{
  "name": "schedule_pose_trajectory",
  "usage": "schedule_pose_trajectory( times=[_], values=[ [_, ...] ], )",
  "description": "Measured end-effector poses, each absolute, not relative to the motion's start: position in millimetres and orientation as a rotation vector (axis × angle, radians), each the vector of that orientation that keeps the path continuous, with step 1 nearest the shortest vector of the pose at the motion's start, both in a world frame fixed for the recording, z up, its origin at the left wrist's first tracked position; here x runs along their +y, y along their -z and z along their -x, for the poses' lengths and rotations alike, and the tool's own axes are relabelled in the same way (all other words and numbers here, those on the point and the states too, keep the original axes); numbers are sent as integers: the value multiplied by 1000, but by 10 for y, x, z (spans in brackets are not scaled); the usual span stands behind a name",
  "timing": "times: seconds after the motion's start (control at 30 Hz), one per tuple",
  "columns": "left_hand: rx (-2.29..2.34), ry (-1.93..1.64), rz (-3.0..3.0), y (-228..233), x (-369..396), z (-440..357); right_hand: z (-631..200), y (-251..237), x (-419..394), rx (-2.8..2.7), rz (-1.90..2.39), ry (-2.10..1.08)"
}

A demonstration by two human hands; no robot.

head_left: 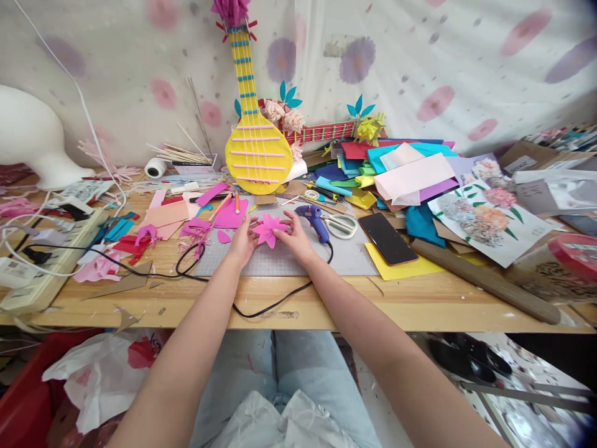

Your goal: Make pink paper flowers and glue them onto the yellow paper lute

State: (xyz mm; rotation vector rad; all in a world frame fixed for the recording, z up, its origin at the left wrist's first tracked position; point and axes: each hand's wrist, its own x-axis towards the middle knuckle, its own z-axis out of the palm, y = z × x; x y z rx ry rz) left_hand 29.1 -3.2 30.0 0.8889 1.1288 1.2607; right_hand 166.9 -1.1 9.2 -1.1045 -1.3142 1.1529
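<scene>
A bright pink flower with pointed petals [269, 231] is held between my two hands over a grey cutting mat [280, 264]. My left hand [243, 239] is closed on the flower's left petals. On the opposite side my right hand [297, 236] pinches the right petals between thumb and fingers. Just beyond my right hand lies a blue glue gun [316, 221], its black cord looping toward me over the table edge. White-handled scissors [342, 225] rest beside it. A loose pink petal [224, 236] and a pink sheet [232, 214] lie left of my left hand.
A yellow lute-shaped craft [259, 155] stands at the back. Coloured sheets [415, 177] pile up at the back right. A phone [388, 239] lies on yellow paper [401, 266], near a wooden stick [485, 283]. A power strip [53, 267] with cords sits left, among paper scraps.
</scene>
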Motion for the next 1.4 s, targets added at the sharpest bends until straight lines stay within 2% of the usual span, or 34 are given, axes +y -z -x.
schedule_pose_trajectory(
  times=[0.17,0.37,0.47,0.73,1.07,1.17,1.27,1.33,1.4],
  values=[
    [883,-1182,-817,-300,-137,-285,-1593,-176,-22,-1464,1135,-1056],
    [795,-1188,-759,-290,-140,-186,-1739,-391,-97,-1657,1279,-210],
    [806,-1202,-711,-284,-139,-134,-1949,-505,-85,-1467,1257,-6],
    [698,-1082,-606,-304,-164,-208,-1943,-283,-34,-1581,1159,-283],
    [670,-1212,-631,-316,-132,-101,-1836,-112,-65,-1609,1198,-347],
    [823,-1429,-733,-286,-85,-44,-1831,-60,-77,-1629,1206,-349],
    [1175,-1618,-812,-261,-8,77,-1845,-30,-78,-1641,1228,-369],
    [1448,-1620,-982,-267,36,167,-1860,-26,-80,-1648,1237,-382],
    [1613,-1452,-1324,-296,58,238,-1874,-32,-83,-1663,1246,-394]
  ],
)
